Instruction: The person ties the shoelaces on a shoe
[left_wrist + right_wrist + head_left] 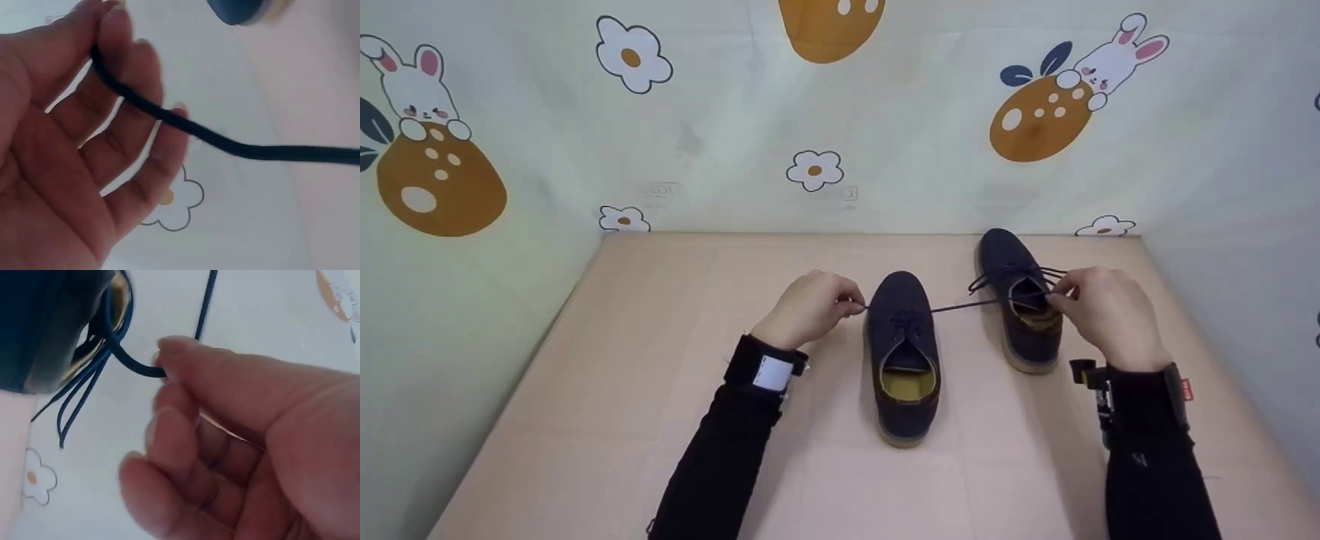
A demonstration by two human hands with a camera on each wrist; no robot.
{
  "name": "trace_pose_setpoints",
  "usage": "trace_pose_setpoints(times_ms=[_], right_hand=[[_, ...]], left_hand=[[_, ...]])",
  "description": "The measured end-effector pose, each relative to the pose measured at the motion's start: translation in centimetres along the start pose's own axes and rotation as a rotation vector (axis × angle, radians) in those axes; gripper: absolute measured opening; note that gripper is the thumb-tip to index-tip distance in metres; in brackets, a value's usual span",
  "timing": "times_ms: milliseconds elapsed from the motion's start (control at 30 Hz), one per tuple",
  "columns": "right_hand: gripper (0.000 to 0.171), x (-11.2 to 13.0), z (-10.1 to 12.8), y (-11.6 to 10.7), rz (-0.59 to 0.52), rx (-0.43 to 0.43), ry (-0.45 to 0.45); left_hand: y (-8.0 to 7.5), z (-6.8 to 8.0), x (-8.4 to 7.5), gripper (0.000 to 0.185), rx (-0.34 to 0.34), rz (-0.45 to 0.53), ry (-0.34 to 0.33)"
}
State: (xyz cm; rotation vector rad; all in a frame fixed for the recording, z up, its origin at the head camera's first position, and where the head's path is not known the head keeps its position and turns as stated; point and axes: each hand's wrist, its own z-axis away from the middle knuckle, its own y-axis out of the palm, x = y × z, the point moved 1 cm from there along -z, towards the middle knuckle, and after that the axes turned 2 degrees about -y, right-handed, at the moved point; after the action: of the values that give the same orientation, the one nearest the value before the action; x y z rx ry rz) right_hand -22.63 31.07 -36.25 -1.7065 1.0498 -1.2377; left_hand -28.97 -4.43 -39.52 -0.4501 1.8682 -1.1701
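A dark navy lace-up shoe [901,289] stands upright between the hands, its toe pointing away and its yellowish insole showing. From its left side a shoelace [281,153] runs to my left hand [810,311], where thumb and index finger pinch it; the other fingers are loosely bent. My right hand [1110,315] pinches a second shoelace [960,307] between thumb and forefinger. This lace stretches nearly straight from the shoe's right side and crosses in front of the other shoe. In the right wrist view the pinched lace [135,367] bends at the fingertips.
The matching navy shoe [997,251], with its laces in a bow, stands farther back on the right, overlapped by the right fingertips. Both shoes are on a pale peach tabletop [660,420]. A white cloth wall [720,120] with rabbit and flower prints surrounds the table's back and sides.
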Motion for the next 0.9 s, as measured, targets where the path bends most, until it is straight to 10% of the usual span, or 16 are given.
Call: trace_pose_setpoints(times_ms=[400,900], right_hand=[[0.02,7.2,-1.1,6.8,-0.037,0.149,-0.36],[0.009,6.4,-1.1,8.2,0.011,0.128,-0.353]], left_hand=[[0.2,0.4,0.4,0.008,0.104,-0.021,-0.021],[-1.4,0.4,0.3,0.008,-0.044,-0.006,0.073]])
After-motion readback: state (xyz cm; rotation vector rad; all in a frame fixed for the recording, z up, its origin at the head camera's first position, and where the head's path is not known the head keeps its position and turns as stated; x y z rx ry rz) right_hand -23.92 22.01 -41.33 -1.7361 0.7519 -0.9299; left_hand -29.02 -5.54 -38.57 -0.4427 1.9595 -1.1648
